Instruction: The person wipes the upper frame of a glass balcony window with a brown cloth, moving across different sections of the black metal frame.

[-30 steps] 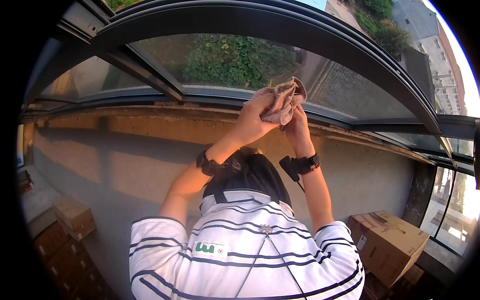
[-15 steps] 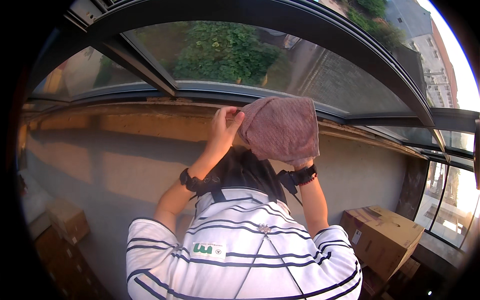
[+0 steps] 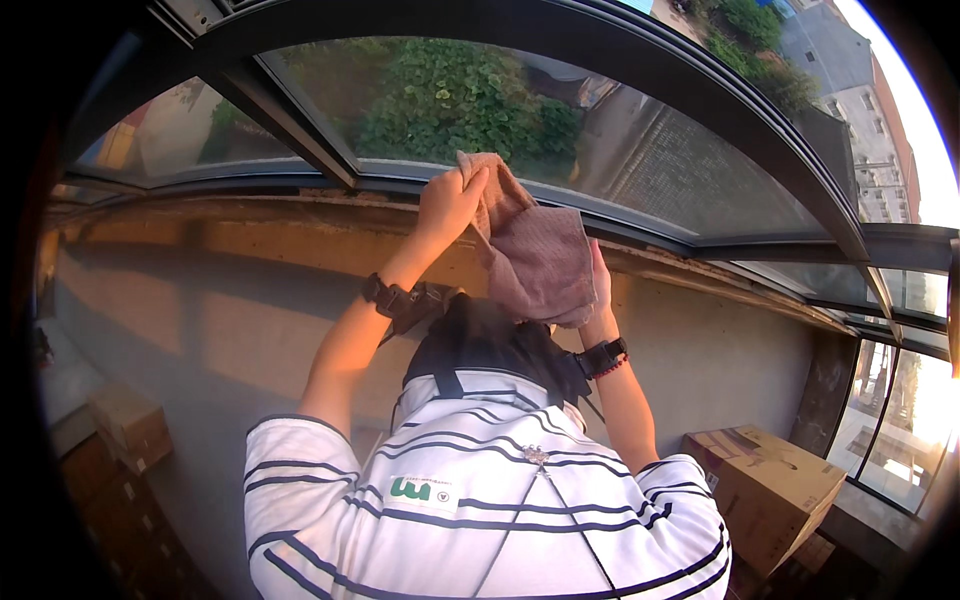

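Note:
A mauve terry cloth (image 3: 545,255) hangs in front of me, just inside the window. My left hand (image 3: 448,208) is closed on its upper left corner, pinching it between thumb and fingers and pulling that corner up. Folds run down from the pinch to the wider lower part. Behind the cloth's right side is my right hand (image 3: 603,290), against the fabric. One straight finger shows past the cloth's edge; the other fingers are hidden. Both wrists wear black bands.
A dark-framed window (image 3: 450,110) curves across ahead, with greenery and a street beyond. Below its ledge (image 3: 330,207) is a grey wall (image 3: 260,320). A large cardboard box (image 3: 760,490) sits at the right; a smaller carton (image 3: 130,425) stands at the left.
My left hand has taken hold of the cloth's corner and raised it. The cloth has shifted left, partly uncovering my right hand, which has moved slightly left.

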`<state>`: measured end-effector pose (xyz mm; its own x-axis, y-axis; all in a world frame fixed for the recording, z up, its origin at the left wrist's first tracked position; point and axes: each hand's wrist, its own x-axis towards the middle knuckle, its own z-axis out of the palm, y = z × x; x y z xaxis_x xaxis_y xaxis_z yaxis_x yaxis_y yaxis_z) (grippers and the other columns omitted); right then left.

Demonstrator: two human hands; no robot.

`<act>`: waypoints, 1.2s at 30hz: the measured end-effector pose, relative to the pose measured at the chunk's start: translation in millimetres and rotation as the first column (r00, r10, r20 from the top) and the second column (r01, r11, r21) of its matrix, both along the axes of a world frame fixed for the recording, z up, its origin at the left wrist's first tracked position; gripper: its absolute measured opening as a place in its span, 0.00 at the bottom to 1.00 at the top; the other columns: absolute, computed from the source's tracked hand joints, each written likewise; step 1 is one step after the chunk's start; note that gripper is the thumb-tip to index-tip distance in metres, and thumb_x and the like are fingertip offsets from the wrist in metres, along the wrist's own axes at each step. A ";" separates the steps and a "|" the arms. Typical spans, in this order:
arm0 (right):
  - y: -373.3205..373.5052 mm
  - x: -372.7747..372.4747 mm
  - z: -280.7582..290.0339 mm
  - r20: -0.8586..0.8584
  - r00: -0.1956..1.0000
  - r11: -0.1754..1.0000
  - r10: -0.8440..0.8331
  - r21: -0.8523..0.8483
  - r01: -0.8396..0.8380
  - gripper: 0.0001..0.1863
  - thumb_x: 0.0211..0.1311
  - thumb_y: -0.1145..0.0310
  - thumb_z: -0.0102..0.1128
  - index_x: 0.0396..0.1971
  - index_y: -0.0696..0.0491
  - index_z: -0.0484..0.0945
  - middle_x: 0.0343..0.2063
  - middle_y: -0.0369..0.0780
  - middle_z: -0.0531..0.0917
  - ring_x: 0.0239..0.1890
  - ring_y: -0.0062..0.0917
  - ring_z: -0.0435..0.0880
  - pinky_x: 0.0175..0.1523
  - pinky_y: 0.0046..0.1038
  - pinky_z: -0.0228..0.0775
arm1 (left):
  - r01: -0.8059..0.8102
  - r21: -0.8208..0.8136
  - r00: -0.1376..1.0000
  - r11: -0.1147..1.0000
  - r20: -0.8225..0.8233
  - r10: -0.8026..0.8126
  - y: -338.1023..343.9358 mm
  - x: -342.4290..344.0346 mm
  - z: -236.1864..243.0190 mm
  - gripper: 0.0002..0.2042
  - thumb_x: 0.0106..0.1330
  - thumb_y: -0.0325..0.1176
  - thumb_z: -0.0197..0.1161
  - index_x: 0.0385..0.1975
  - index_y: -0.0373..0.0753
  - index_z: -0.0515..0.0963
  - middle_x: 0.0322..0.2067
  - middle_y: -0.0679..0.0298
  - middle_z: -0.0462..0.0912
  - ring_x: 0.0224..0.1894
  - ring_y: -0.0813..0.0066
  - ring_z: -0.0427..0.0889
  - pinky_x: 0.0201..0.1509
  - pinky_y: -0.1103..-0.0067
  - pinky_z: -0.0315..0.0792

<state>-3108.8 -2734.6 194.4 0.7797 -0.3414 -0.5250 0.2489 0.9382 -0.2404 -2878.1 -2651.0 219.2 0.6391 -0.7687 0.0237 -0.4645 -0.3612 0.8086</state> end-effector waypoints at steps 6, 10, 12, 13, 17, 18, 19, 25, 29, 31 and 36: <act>-3.6 -38.2 0.6 -0.316 0.937 0.915 0.148 -0.317 -0.251 0.22 0.68 0.59 0.46 0.54 0.58 0.69 0.47 0.44 0.79 0.48 0.33 0.80 0.55 0.35 0.73 | 0.357 -0.307 0.925 0.882 0.245 -0.289 -30.3 -68.5 47.5 0.13 0.64 0.36 0.59 0.38 0.31 0.75 0.36 0.54 0.75 0.30 0.52 0.79 0.31 0.69 0.72; -8.2 -58.6 -1.5 -0.190 0.979 0.964 -0.075 -0.264 0.023 0.19 0.69 0.62 0.44 0.53 0.58 0.70 0.45 0.44 0.79 0.47 0.33 0.80 0.53 0.34 0.74 | 0.758 0.089 0.601 0.646 0.290 -0.745 3.6 -143.6 82.7 0.14 0.60 0.35 0.62 0.44 0.36 0.77 0.46 0.60 0.73 0.39 0.60 0.80 0.34 0.68 0.76; -21.1 -75.0 -16.7 -0.153 0.985 0.882 -0.075 -0.472 -0.007 0.19 0.70 0.63 0.42 0.53 0.60 0.70 0.46 0.46 0.79 0.48 0.34 0.79 0.53 0.35 0.74 | 0.855 0.170 0.461 0.490 0.184 -0.868 15.7 -158.4 83.9 0.16 0.59 0.36 0.64 0.45 0.38 0.77 0.48 0.61 0.74 0.42 0.62 0.79 0.39 0.69 0.75; -25.2 -80.7 -18.0 -0.162 0.980 0.877 -0.112 -0.481 0.021 0.19 0.70 0.63 0.42 0.53 0.61 0.70 0.47 0.46 0.79 0.48 0.34 0.79 0.54 0.36 0.73 | 0.893 0.134 0.414 0.430 0.135 -0.900 23.7 -158.4 79.7 0.17 0.58 0.37 0.65 0.45 0.38 0.77 0.49 0.61 0.74 0.42 0.62 0.79 0.42 0.69 0.75; -42.8 -110.3 -27.8 0.081 0.967 0.960 -0.241 -0.129 0.250 0.19 0.67 0.67 0.43 0.52 0.63 0.70 0.48 0.47 0.79 0.49 0.36 0.79 0.56 0.38 0.72 | 0.894 -0.118 0.433 0.433 -0.032 -0.901 23.3 -149.9 81.4 0.18 0.55 0.37 0.68 0.45 0.38 0.77 0.47 0.59 0.77 0.44 0.59 0.78 0.48 0.70 0.72; -45.7 -117.6 -28.6 0.139 0.960 0.958 -0.241 -0.124 0.259 0.19 0.67 0.67 0.43 0.52 0.63 0.70 0.48 0.47 0.79 0.49 0.36 0.79 0.55 0.38 0.72 | 0.711 -0.278 0.673 0.646 0.006 -0.739 19.8 -150.5 75.4 0.17 0.54 0.34 0.70 0.43 0.39 0.78 0.42 0.58 0.79 0.44 0.60 0.78 0.48 0.74 0.71; -47.2 -123.1 -29.3 0.196 0.950 0.956 -0.242 -0.119 0.268 0.19 0.66 0.68 0.44 0.52 0.63 0.70 0.48 0.48 0.79 0.49 0.36 0.79 0.55 0.38 0.72 | 0.515 -0.338 0.845 0.788 0.042 -0.534 14.8 -146.1 69.1 0.19 0.52 0.32 0.72 0.45 0.40 0.76 0.46 0.61 0.77 0.47 0.65 0.77 0.52 0.75 0.69; -60.3 -128.0 -63.7 0.319 0.941 0.963 -0.113 -0.200 0.183 0.22 0.59 0.70 0.50 0.52 0.66 0.70 0.46 0.49 0.79 0.45 0.37 0.81 0.53 0.38 0.75 | 0.100 -0.269 0.181 0.958 -0.942 -0.283 -20.1 -120.6 -5.8 0.26 0.61 0.41 0.66 0.56 0.37 0.69 0.53 0.63 0.73 0.54 0.72 0.73 0.59 0.74 0.66; -64.1 -105.2 0.7 0.300 0.952 0.990 -0.057 -0.106 0.092 0.22 0.57 0.72 0.50 0.52 0.66 0.69 0.46 0.48 0.79 0.45 0.36 0.81 0.53 0.38 0.75 | 0.089 -0.316 0.030 0.945 -0.947 -0.320 -17.4 -124.4 -1.1 0.23 0.63 0.38 0.63 0.56 0.36 0.70 0.49 0.64 0.77 0.52 0.75 0.75 0.57 0.76 0.68; -72.7 -105.8 5.0 0.116 0.990 0.945 0.082 -0.324 -0.040 0.24 0.58 0.70 0.57 0.53 0.65 0.69 0.47 0.46 0.79 0.47 0.31 0.80 0.55 0.33 0.72 | 0.087 -0.256 0.355 0.963 -0.895 -0.270 -16.4 -116.8 10.4 0.21 0.63 0.35 0.64 0.55 0.36 0.71 0.48 0.65 0.78 0.50 0.75 0.76 0.55 0.78 0.69; -71.1 -81.7 4.4 -0.485 0.844 0.454 0.229 -0.714 -0.533 0.25 0.57 0.62 0.66 0.51 0.59 0.72 0.46 0.37 0.79 0.47 0.21 0.76 0.51 0.22 0.68 | 0.160 -0.334 0.827 0.929 -0.469 -0.311 -10.6 -116.0 25.3 0.16 0.57 0.25 0.65 0.46 0.39 0.76 0.44 0.64 0.79 0.47 0.72 0.77 0.50 0.78 0.70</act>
<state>-3190.6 -2805.7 198.8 0.8100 -0.4289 -0.4000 -0.3041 0.2760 -0.9118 -2994.0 -2661.5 244.6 0.4185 -0.9079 -0.0238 -0.0054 -0.0287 0.9996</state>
